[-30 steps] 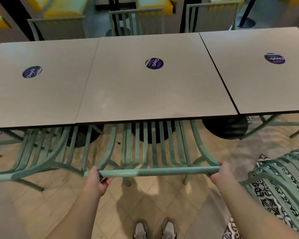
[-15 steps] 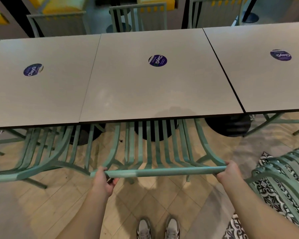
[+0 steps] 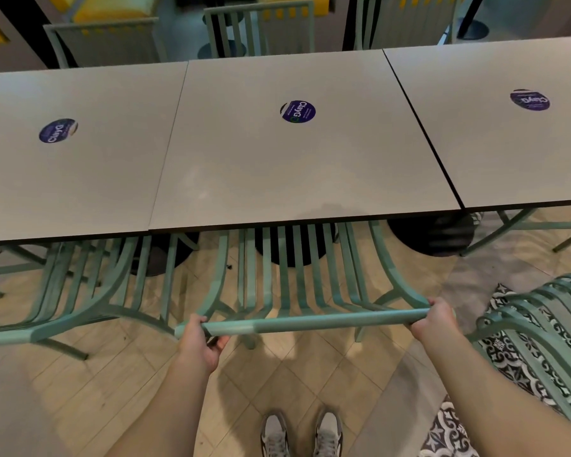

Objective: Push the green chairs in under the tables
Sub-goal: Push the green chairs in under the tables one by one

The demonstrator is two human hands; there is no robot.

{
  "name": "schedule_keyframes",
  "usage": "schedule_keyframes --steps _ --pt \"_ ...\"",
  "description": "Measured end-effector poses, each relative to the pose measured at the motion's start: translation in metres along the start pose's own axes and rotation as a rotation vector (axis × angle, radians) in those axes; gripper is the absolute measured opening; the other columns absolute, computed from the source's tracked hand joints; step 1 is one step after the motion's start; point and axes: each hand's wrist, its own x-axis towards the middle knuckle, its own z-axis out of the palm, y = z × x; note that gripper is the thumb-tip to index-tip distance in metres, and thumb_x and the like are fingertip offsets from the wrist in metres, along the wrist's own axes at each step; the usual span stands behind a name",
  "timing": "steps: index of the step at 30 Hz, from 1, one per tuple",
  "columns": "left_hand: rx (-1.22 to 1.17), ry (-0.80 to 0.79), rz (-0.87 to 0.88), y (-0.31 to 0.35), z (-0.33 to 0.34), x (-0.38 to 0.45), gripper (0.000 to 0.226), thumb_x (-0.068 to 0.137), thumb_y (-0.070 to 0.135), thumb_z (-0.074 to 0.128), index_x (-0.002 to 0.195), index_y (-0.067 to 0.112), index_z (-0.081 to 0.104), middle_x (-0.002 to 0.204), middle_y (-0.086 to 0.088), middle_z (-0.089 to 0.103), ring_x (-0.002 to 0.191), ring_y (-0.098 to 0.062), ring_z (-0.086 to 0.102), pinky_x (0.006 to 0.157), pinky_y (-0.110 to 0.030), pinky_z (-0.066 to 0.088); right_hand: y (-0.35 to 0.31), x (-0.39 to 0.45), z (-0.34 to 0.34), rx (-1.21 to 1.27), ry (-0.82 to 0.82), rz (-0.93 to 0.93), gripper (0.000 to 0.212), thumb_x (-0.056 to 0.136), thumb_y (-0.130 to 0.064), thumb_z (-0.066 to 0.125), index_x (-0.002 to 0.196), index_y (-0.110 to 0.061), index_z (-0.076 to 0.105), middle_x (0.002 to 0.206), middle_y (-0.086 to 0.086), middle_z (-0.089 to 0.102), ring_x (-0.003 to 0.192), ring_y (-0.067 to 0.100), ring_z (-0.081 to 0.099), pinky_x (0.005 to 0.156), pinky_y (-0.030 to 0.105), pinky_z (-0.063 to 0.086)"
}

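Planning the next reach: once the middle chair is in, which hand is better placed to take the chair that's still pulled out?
Right. The right hand grips the middle chair at its right end, beside the pulled-out chair. The left hand is at the far end.

I see three tables (image 3: 294, 179) side by side at twelve o'clock. The middle chair (image 3: 297, 291) sits half under the centre one, another chair (image 3: 80, 291) at nine o'clock, a third (image 3: 541, 324) at three, more chairs (image 3: 257, 28) beyond.
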Motion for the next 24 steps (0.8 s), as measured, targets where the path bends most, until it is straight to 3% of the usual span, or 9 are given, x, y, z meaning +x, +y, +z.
schedule_keyframes --steps 7,10,13,17,20,22,24 --pt "-0.008 0.009 -0.005 -0.005 0.002 -0.003 0.026 0.095 0.013 0.052 0.117 0.006 0.041 0.093 -0.016 0.049 0.08 -0.028 0.055 0.085 -0.042 0.051 -0.003 0.009 -0.001 -0.005 -0.014 -0.005 0.052 0.084 -0.022 0.065 0.132 -0.018 0.046 0.122 0.01 0.052 0.11 0.032 0.055 0.096 0.054 0.048" --pt "-0.015 -0.006 -0.021 -0.005 0.002 -0.004 0.027 0.094 0.013 0.052 0.118 0.005 0.042 0.093 -0.016 0.05 0.095 -0.031 0.057 0.085 -0.043 0.052 -0.005 0.01 -0.001 -0.011 -0.02 -0.001 0.05 0.086 -0.022 0.065 0.131 -0.017 0.047 0.121 0.01 0.053 0.11 0.032 0.055 0.096 0.053 0.048" --pt "-0.032 -0.022 -0.028 -0.003 0.0 -0.001 0.033 0.094 0.013 0.053 0.124 0.005 0.043 0.102 -0.017 0.052 0.105 -0.033 0.055 0.085 -0.045 0.052 -0.004 0.009 -0.001 -0.004 -0.043 -0.006 0.047 0.088 -0.023 0.064 0.131 -0.016 0.047 0.12 0.012 0.052 0.112 0.033 0.055 0.095 0.054 0.049" --pt "-0.025 -0.082 -0.034 -0.006 -0.007 -0.001 0.035 0.094 0.022 0.058 0.122 0.006 0.046 0.115 -0.018 0.054 0.097 -0.032 0.059 0.077 -0.044 0.059 -0.001 0.006 -0.008 0.021 -0.119 -0.026 0.058 0.085 -0.034 0.069 0.134 -0.018 0.043 0.121 0.012 0.053 0.111 0.033 0.055 0.094 0.056 0.048" --pt "0.138 -0.156 0.025 -0.012 -0.018 0.002 0.043 0.092 0.037 0.061 0.122 0.008 0.05 0.112 -0.017 0.058 0.1 -0.033 0.062 0.075 -0.046 0.059 0.009 -0.003 -0.025 -0.089 -0.199 -0.13 0.067 0.083 -0.048 0.066 0.138 -0.019 0.041 0.127 0.01 0.054 0.116 0.03 0.054 0.097 0.052 0.047" --pt "0.365 -0.229 0.079 -0.025 -0.024 -0.004 0.051 0.087 0.047 0.062 0.124 0.012 0.054 0.115 -0.015 0.059 0.103 -0.032 0.062 0.082 -0.047 0.056 0.022 -0.015 -0.047 -0.258 -0.274 -0.303 0.067 0.086 -0.055 0.059 0.138 -0.016 0.041 0.128 0.011 0.054 0.119 0.03 0.052 0.098 0.047 0.045" --pt "0.63 -0.342 0.115 -0.043 -0.025 -0.018 0.06 0.076 0.058 0.064 0.121 0.018 0.057 0.116 -0.01 0.062 0.104 -0.029 0.062 0.078 -0.043 0.056 0.037 -0.027 -0.075 -0.49 -0.331 -0.525 0.072 0.085 -0.06 0.056 0.139 -0.015 0.041 0.126 0.007 0.054 0.119 0.025 0.049 0.092 0.038 0.044"
